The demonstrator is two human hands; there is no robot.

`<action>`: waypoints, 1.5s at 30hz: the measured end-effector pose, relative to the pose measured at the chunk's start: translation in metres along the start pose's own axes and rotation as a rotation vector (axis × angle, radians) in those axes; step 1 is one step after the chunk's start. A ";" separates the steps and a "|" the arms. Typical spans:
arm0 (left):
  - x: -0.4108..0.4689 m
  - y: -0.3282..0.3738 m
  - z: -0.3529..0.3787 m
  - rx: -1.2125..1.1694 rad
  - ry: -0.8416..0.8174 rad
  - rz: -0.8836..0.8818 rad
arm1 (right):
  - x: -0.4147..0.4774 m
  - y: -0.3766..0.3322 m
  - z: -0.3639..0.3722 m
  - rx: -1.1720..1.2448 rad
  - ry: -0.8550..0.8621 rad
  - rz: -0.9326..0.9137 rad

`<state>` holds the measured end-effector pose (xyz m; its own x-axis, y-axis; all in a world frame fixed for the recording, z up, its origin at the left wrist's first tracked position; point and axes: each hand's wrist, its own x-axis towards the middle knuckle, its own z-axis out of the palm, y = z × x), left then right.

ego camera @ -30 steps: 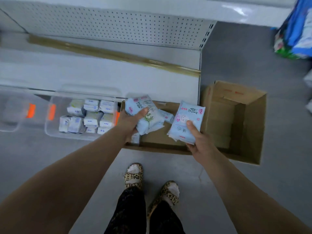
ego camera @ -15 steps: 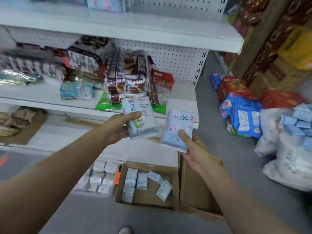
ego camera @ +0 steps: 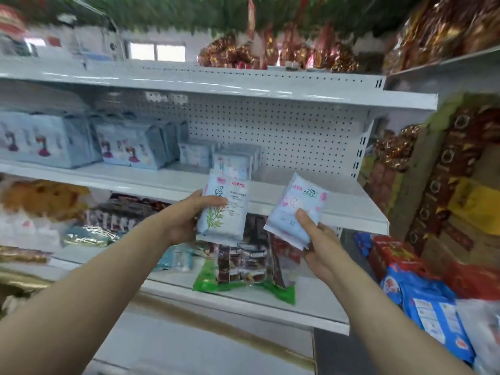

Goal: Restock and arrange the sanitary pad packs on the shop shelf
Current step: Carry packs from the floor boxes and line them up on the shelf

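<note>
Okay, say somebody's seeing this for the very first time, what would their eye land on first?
Two pad packs raised mid-frame: the left hand grips the pack with the green plant print, and the right hand holds the pack with pink hearts. Behind them, more pale blue packs stand on the white shelf, and red and gold packets crowd the top.

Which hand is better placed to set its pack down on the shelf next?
Probably the right hand: its pink-printed pack hangs before the bare stretch of shelf, while the left hand holds its leaf-printed pack in front of the standing row.
</note>
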<state>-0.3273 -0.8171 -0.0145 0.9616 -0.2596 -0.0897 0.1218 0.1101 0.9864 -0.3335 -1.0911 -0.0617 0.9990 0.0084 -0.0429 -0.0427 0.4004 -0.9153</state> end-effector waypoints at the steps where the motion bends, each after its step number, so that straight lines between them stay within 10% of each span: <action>1: 0.005 0.009 -0.010 0.008 -0.027 0.006 | 0.008 -0.003 0.012 0.010 -0.005 -0.012; 26: 0.192 0.093 -0.243 0.366 -0.130 -0.022 | 0.175 0.028 0.216 0.058 0.134 -0.152; 32: 0.198 0.089 -0.238 1.355 0.066 0.378 | 0.185 0.015 0.214 0.060 0.140 -0.173; 45: 0.192 0.084 -0.274 0.784 -0.157 -0.020 | 0.193 0.006 0.220 0.013 0.109 -0.162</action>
<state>-0.0650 -0.5953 0.0130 0.9079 -0.3931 -0.1458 -0.1261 -0.5875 0.7993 -0.1389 -0.8849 0.0124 0.9859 -0.1561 0.0605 0.1192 0.4006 -0.9085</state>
